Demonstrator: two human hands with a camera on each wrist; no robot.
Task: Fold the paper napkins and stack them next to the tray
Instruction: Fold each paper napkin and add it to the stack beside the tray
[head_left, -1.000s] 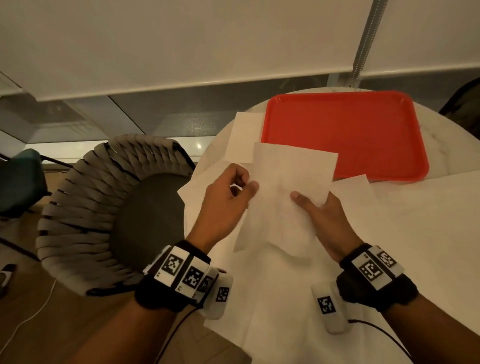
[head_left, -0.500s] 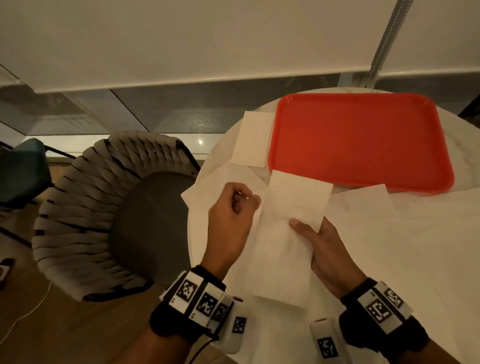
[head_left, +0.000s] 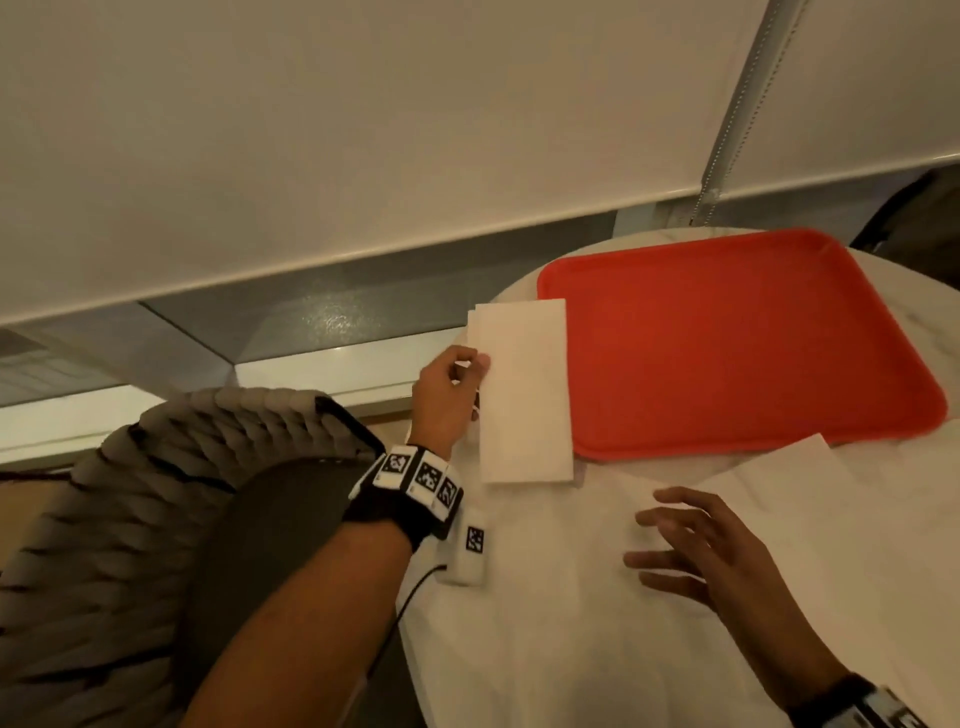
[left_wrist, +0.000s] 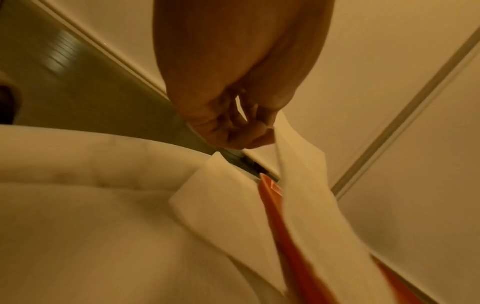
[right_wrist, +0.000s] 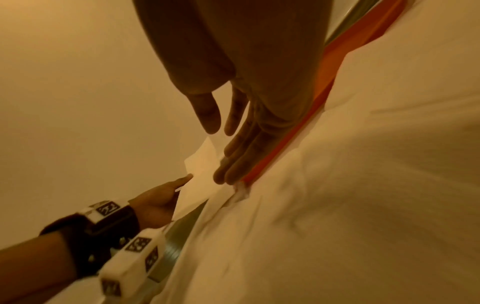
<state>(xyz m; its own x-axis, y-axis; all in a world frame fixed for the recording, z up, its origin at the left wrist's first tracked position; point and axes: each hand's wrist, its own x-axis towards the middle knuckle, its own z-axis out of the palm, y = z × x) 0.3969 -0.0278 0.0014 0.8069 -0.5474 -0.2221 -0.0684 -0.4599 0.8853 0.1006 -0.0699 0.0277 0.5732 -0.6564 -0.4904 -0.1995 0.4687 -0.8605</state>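
Observation:
A folded white napkin (head_left: 524, 395) hangs just left of the red tray (head_left: 727, 338), over a folded napkin lying beneath it whose edge (head_left: 471, 325) peeks out. My left hand (head_left: 470, 371) pinches the held napkin's left edge; the left wrist view shows that napkin (left_wrist: 303, 185) lifted above the lying one (left_wrist: 223, 197), by the tray rim (left_wrist: 275, 197). My right hand (head_left: 670, 545) hovers open, fingers spread, over unfolded white napkins (head_left: 545, 623) covering the near table. In the right wrist view its fingers (right_wrist: 233, 156) are straight and hold nothing.
The round white table (head_left: 914, 332) has its left edge close to a woven grey chair (head_left: 130, 519). More unfolded napkins (head_left: 831, 493) overlap the tray's near edge at right. A window blind and sill run behind the table.
My left hand carried the folded napkin up and left to the spot beside the tray, above the first one. My right hand let go of it and pulled back, open.

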